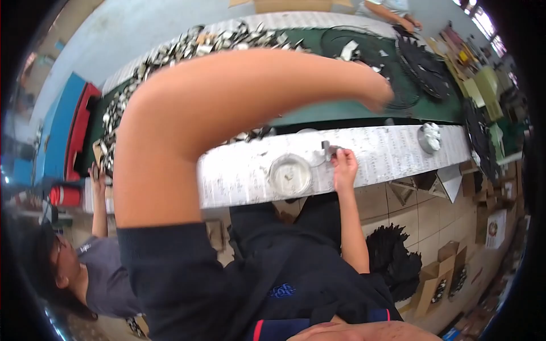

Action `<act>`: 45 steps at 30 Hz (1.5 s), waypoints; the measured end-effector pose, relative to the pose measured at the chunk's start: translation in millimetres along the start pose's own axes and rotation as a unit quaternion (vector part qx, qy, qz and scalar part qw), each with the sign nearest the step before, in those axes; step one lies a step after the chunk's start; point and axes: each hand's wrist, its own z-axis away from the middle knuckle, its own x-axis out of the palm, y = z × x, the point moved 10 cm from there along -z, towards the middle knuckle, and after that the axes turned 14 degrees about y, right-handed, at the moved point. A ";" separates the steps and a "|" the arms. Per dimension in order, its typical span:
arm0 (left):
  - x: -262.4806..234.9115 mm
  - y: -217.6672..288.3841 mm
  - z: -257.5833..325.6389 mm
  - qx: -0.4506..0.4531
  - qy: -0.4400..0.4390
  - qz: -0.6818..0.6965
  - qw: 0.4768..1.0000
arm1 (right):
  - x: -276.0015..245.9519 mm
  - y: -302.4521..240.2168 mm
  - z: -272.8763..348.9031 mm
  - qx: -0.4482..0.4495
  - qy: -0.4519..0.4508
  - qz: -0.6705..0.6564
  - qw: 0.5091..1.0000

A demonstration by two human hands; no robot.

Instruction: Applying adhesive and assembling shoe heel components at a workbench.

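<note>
My left hand (380,95) reaches far across the green conveyor belt (341,111) to the rim of a black round wire grille (406,96). Its fingers are blurred, so I cannot tell whether they grip it. My right hand (344,167) rests at the near edge of the paper-covered bench (387,153) and pinches a small grey metal part (327,149) between its fingertips. Just left of that hand stands a clear round dish (290,175) with a few small bits in it.
A heap of shiny metal parts (187,45) lines the belt's far left. Black fan blades (424,68) lie at the right, near a round tub of white pieces (430,137). A co-worker (85,267) sits lower left. Cardboard boxes (438,278) and a black pile (392,256) sit on the floor.
</note>
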 end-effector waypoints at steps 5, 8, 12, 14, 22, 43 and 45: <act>16.1 -191.2 47.1 -0.238 0.165 -0.084 0.954 | 6.9 -24.8 -13.9 0.005 -0.019 -0.031 0.999; 81.9 -228.5 121.2 -0.236 0.188 -0.261 0.917 | 10.0 -18.7 -4.2 0.006 -0.031 -0.032 0.999; 166.5 -204.8 152.4 -0.273 0.128 -0.207 0.931 | 3.9 -16.1 -9.3 0.011 -0.012 -0.010 1.000; 178.3 -208.4 162.6 -0.291 0.167 -0.200 0.921 | 7.0 -19.7 -9.1 0.013 -0.009 -0.005 1.000; 168.0 -222.6 178.2 -0.344 0.231 0.006 0.910 | 3.3 -21.2 -11.0 -0.022 -0.012 0.017 1.000; 246.3 -26.6 331.6 -0.445 0.498 0.734 0.121 | 4.3 -14.4 -11.4 0.004 -0.020 0.006 1.000; 244.7 -2.9 338.3 -0.443 0.488 0.731 0.176 | 4.0 -21.0 -8.8 0.005 -0.010 -0.003 1.000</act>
